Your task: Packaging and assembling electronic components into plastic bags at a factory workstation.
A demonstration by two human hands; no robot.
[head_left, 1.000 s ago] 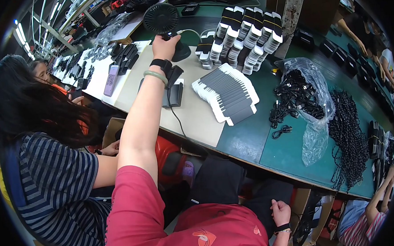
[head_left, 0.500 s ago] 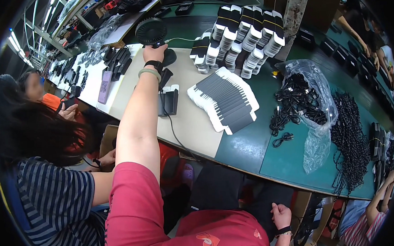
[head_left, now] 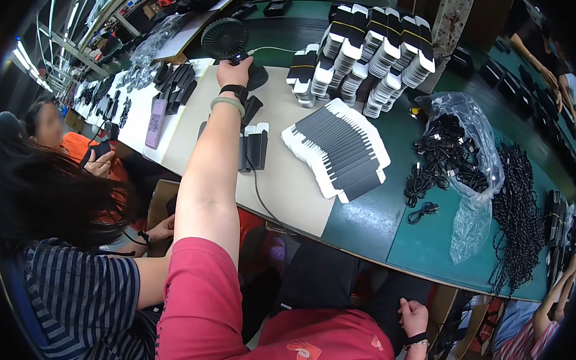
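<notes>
My left hand (head_left: 235, 73) reaches far out over the table and is closed round the neck of a small black desk fan (head_left: 224, 38). A dark round base (head_left: 257, 79) shows just right of that wrist. Below the wrist, a black open box (head_left: 255, 146) with white flaps lies near the table edge, partly behind my forearm. A black cable (head_left: 263, 197) runs down past it. My right hand (head_left: 414, 317) rests low by my lap, its fingers curled in with nothing visible in them. To the right of the box, flat black-and-white cartons (head_left: 338, 148) lie fanned out.
Banded stacks of cartons (head_left: 365, 45) stand at the back beside a worn post (head_left: 455, 21). A clear plastic bag (head_left: 475, 203) with coiled black cables and a heap of black cords (head_left: 515, 220) lie on the right. A co-worker in a striped shirt (head_left: 78, 282) sits close on my left.
The whole view has shifted a little, so the table's things sit further right in the picture. My left hand remains on the fan, and my right hand stays by my lap.
</notes>
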